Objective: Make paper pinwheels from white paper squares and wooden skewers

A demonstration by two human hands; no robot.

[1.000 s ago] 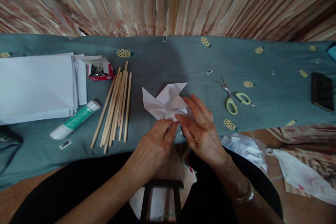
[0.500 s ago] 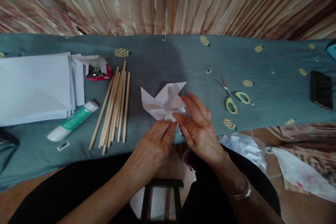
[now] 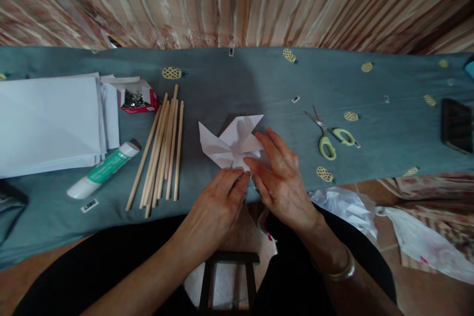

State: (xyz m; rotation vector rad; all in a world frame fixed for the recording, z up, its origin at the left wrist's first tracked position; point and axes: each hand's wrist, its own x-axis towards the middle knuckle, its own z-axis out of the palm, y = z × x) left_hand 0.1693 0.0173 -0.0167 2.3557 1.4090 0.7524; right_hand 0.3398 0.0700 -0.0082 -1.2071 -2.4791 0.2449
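A white paper pinwheel [image 3: 231,145] lies on the table in front of me, its pointed blades folded toward the middle. My left hand [image 3: 224,192] is closed at its near edge, with the fingers pressed together on the paper. On the right side my right hand [image 3: 277,175] grips the pinwheel, thumb near its centre and fingers along the right blade. The near corner of the paper is partly hidden under my fingertips.
Left of the pinwheel lie several wooden sticks [image 3: 165,153], a glue stick [image 3: 105,169], an open box of metal pins or clips [image 3: 138,101] and a paper stack [image 3: 48,123]. Scissors [image 3: 326,133] and a phone [image 3: 456,126] are to the right. A plastic bag [image 3: 348,210] sits below the table's edge.
Almost nothing differs. Both hands stay on the paper pinwheel in nearly the same place; the whole view has shifted very slightly.
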